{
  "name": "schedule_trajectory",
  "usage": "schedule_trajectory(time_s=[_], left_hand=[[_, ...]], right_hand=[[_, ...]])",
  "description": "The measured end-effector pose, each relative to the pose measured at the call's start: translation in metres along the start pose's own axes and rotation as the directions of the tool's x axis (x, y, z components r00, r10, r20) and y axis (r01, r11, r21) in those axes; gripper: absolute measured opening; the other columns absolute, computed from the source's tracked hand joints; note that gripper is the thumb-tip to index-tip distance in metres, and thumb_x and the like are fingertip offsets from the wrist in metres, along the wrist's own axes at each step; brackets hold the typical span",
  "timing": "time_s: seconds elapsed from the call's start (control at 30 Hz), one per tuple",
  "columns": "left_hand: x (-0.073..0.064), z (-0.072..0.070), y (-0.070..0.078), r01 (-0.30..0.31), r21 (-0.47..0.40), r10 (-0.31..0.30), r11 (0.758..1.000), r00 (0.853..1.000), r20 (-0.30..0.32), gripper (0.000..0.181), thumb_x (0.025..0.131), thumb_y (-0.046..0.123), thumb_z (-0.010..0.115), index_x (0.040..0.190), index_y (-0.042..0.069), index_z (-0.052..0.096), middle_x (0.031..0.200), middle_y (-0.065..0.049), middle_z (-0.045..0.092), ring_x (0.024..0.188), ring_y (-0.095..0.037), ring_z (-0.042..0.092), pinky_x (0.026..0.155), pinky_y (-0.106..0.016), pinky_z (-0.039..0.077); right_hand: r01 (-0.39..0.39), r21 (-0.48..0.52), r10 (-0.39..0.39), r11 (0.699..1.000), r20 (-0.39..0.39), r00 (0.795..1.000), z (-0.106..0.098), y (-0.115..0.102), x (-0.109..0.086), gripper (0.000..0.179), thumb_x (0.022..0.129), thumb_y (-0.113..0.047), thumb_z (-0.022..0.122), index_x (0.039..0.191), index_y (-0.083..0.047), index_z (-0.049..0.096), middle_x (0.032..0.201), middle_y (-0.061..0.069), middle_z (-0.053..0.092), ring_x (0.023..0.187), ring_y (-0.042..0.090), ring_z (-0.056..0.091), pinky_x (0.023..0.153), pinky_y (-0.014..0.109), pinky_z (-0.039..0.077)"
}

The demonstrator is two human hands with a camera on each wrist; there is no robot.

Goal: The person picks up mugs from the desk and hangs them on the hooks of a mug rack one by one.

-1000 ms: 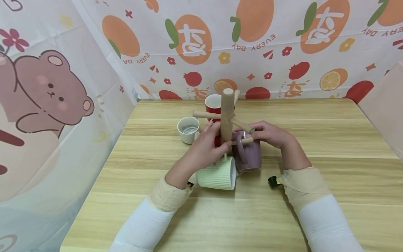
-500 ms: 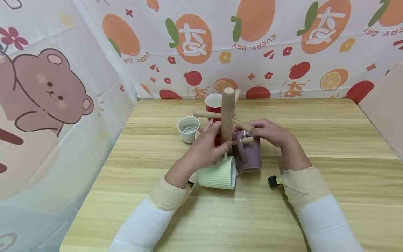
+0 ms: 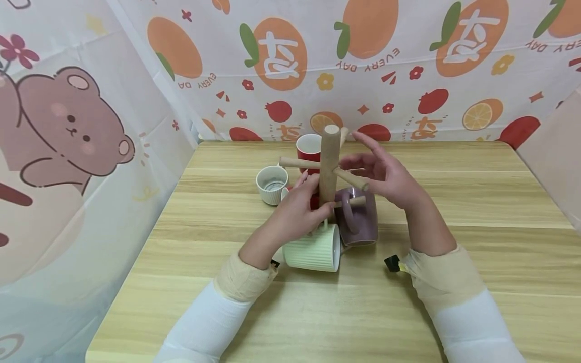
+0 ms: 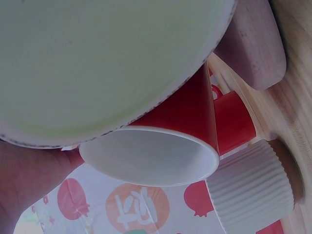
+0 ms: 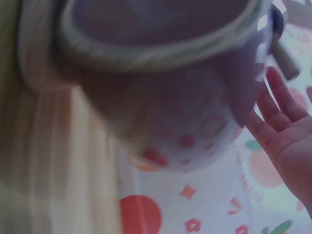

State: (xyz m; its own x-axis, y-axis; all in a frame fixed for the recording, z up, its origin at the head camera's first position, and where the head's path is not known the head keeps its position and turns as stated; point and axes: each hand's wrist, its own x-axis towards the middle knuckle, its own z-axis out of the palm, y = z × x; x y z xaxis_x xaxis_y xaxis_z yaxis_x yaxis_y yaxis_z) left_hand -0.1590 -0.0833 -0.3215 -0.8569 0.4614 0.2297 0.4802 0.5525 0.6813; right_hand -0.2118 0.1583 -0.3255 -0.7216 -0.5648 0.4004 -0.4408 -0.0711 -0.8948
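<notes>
My left hand (image 3: 295,214) grips the wooden post of a mug tree (image 3: 330,156), thumb in front beside a lower peg. From that peg a purple mug (image 3: 365,224) hangs by its handle. My right hand (image 3: 392,176) is beside the upper right peg, above the purple mug, fingers spread and holding nothing. Below my left hand a pale green ribbed mug (image 3: 310,250) hangs sideways; its base fills much of the left wrist view. A red mug (image 4: 180,107) with a white inside hangs behind it, mostly covered by my left hand in the head view.
Behind the tree, a second red mug (image 3: 308,146) stands on the wooden table (image 3: 454,212). A white ribbed cup (image 3: 271,187) stands to the left. The patterned curtain (image 3: 363,91) borders the table's back edge. Upper pegs (image 3: 299,163) stick out from the post without mugs.
My right hand has let go of the purple mug and moved up, its fingers spreading. The purple mug stays on its peg, and my left hand keeps its hold.
</notes>
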Motion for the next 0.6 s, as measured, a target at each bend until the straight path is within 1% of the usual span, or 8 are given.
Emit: schedule_trajectory(time_s=[0.07, 0.17, 0.27, 0.3, 0.4, 0.47, 0.53, 0.6], left_hand=[[0.000, 0.000, 0.000, 0.010, -0.007, -0.010, 1.000, 1.000, 0.000, 0.041, 0.089, 0.015, 0.064, 0.128, 0.008, 0.053, 0.120, -0.007, 0.066, 0.144, -0.029, 0.035, 0.124, -0.038, 0.009], [-0.001, 0.000, 0.000, 0.026, -0.015, -0.026, 1.000, 1.000, 0.004, 0.041, 0.090, 0.016, 0.064, 0.128, 0.009, 0.053, 0.121, -0.006, 0.066, 0.146, -0.029, 0.031, 0.123, -0.039, 0.012], [-0.002, 0.000, 0.000, 0.042, -0.030, -0.042, 0.999, 0.999, 0.008, 0.041, 0.091, 0.017, 0.065, 0.129, 0.011, 0.053, 0.122, -0.005, 0.064, 0.147, -0.029, 0.026, 0.119, -0.043, 0.027], [-0.002, -0.001, 0.000, 0.044, -0.033, -0.044, 0.998, 0.999, 0.010, 0.042, 0.091, 0.017, 0.065, 0.130, 0.012, 0.053, 0.123, -0.004, 0.064, 0.147, -0.028, 0.025, 0.117, -0.045, 0.030], [-0.002, 0.000, 0.000, 0.033, -0.039, -0.032, 0.999, 0.999, 0.013, 0.041, 0.092, 0.019, 0.064, 0.130, 0.013, 0.053, 0.124, -0.003, 0.062, 0.140, -0.025, 0.033, 0.107, -0.045, 0.043], [-0.002, -0.001, 0.000, 0.022, -0.039, -0.022, 0.999, 1.000, 0.012, 0.038, 0.092, 0.019, 0.064, 0.128, 0.013, 0.054, 0.122, -0.002, 0.061, 0.134, -0.023, 0.037, 0.103, -0.044, 0.045], [-0.002, -0.001, 0.000, 0.006, -0.036, -0.006, 0.999, 1.000, 0.008, 0.040, 0.092, 0.019, 0.063, 0.130, 0.013, 0.053, 0.124, -0.002, 0.059, 0.131, -0.020, 0.038, 0.103, -0.042, 0.045], [-0.002, -0.002, -0.001, -0.018, -0.033, 0.018, 0.999, 1.000, 0.005, 0.043, 0.092, 0.018, 0.063, 0.133, 0.011, 0.051, 0.130, -0.002, 0.058, 0.134, -0.019, 0.038, 0.112, -0.041, 0.037]], right_hand=[[0.052, 0.006, -0.051, 0.999, -0.018, 0.999, 0.005, -0.008, 0.000, 0.091, 0.079, 0.010, 0.058, 0.157, -0.022, 0.023, 0.128, 0.016, 0.059, 0.123, 0.028, 0.056, 0.108, 0.046, 0.043], [0.126, 0.005, -0.126, 0.992, -0.041, 0.991, 0.015, -0.018, 0.001, 0.098, 0.076, 0.012, 0.066, 0.157, -0.020, 0.021, 0.126, 0.014, 0.060, 0.121, 0.029, 0.057, 0.106, 0.044, 0.045], [0.180, -0.005, -0.180, 0.984, -0.055, 0.982, 0.026, -0.024, 0.002, 0.102, 0.074, 0.010, 0.076, 0.157, -0.014, 0.020, 0.122, 0.015, 0.062, 0.118, 0.029, 0.058, 0.107, 0.041, 0.045], [0.192, -0.012, -0.192, 0.981, -0.059, 0.980, 0.030, -0.025, 0.003, 0.102, 0.075, 0.007, 0.078, 0.157, -0.013, 0.021, 0.120, 0.016, 0.063, 0.117, 0.029, 0.059, 0.107, 0.041, 0.045], [0.194, -0.068, -0.200, 0.979, -0.095, 0.975, 0.041, -0.028, 0.004, 0.098, 0.078, -0.014, 0.084, 0.156, -0.013, 0.025, 0.121, 0.015, 0.064, 0.114, 0.026, 0.061, 0.107, 0.038, 0.045], [0.189, -0.103, -0.202, 0.977, -0.135, 0.970, 0.048, -0.029, 0.006, 0.095, 0.078, -0.030, 0.083, 0.155, -0.014, 0.029, 0.124, 0.015, 0.065, 0.115, 0.024, 0.062, 0.104, 0.035, 0.047], [0.191, -0.119, -0.209, 0.974, -0.163, 0.964, 0.056, -0.031, 0.010, 0.090, 0.080, -0.039, 0.081, 0.152, -0.012, 0.034, 0.124, 0.017, 0.065, 0.113, 0.024, 0.064, 0.101, 0.034, 0.049], [0.198, -0.116, -0.216, 0.973, -0.174, 0.961, 0.064, -0.034, 0.015, 0.086, 0.081, -0.040, 0.079, 0.149, -0.010, 0.038, 0.121, 0.019, 0.066, 0.109, 0.026, 0.066, 0.098, 0.035, 0.050]])
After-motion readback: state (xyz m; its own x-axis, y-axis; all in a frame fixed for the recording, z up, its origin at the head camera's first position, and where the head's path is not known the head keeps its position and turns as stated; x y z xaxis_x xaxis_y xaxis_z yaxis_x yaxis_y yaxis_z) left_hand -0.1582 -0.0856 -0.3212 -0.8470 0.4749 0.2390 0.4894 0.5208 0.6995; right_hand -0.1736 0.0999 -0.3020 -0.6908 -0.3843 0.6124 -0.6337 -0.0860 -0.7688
